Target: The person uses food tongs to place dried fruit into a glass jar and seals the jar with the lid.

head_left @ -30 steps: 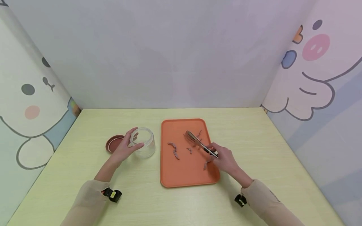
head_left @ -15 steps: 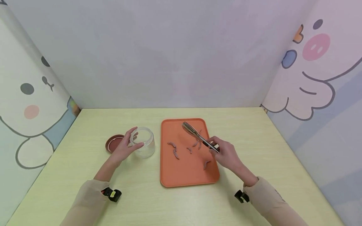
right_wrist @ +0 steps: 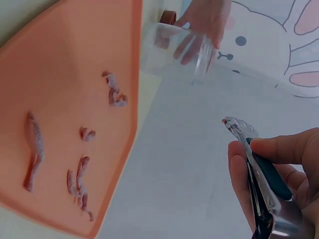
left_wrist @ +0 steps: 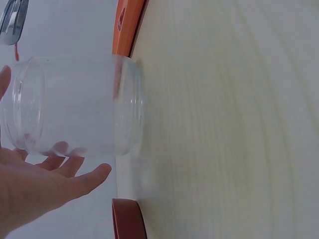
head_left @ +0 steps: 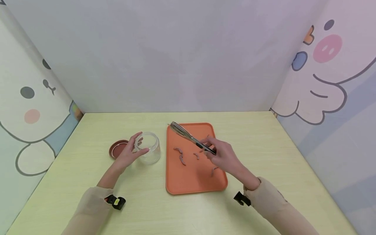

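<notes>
My left hand (head_left: 127, 157) grips a clear, wide-mouthed jar (head_left: 151, 156) near its rim, thumb on one side and fingers on the other. The jar stands upright on the table, with nothing visible inside. In my right hand (head_left: 224, 156) is a pair of metal tongs (head_left: 185, 134) with dark grip pads, raised above the tray and pointing left. From the tongs' tips hangs a thin reddish strip (left_wrist: 17, 52), seen small in the left wrist view. Several pinkish, whitish-dusted strips, perhaps meat (right_wrist: 36, 152), lie on the orange tray (head_left: 191, 182).
A reddish-brown round lid (head_left: 117, 150) lies left of the jar, partly behind my left hand. The light wooden table (head_left: 147, 212) meets a pale wall (head_left: 176, 65) at the back, and cartoon-printed panels flank both sides.
My right hand has lifted the tongs off the strips at the tray's right and carried them up and left toward the jar. The left hand and jar have stayed in place.
</notes>
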A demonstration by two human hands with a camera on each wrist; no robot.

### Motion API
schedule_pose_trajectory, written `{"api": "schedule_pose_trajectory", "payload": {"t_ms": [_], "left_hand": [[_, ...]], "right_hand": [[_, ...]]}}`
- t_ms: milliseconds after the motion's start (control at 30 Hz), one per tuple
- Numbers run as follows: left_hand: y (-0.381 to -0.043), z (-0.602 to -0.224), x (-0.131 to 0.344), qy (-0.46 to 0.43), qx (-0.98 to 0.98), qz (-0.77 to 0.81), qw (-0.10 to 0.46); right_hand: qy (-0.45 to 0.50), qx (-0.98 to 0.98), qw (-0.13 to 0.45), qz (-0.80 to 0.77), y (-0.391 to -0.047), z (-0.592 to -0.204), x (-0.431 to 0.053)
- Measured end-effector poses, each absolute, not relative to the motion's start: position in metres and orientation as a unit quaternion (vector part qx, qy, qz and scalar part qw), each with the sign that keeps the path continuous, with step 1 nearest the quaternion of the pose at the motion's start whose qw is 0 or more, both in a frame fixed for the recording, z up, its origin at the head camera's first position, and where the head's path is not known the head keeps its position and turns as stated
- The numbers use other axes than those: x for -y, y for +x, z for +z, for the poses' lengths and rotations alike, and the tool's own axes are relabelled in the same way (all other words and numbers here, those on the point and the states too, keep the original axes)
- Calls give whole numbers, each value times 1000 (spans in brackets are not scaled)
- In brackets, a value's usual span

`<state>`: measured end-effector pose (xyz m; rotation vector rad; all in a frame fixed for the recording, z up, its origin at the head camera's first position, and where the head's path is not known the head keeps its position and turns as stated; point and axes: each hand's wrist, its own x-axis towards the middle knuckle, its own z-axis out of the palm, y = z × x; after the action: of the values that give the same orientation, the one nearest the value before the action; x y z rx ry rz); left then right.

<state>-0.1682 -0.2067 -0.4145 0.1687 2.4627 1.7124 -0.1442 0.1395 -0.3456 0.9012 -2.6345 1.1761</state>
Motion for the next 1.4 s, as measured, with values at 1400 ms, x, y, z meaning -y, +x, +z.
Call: {"api": "schedule_pose_trajectory", "payload": {"t_ms": [1400], "left_hand": [[-166, -412, 206, 49, -818, 568, 77]], "right_hand": [[341, 854, 29, 391, -147, -353, -83]]}}
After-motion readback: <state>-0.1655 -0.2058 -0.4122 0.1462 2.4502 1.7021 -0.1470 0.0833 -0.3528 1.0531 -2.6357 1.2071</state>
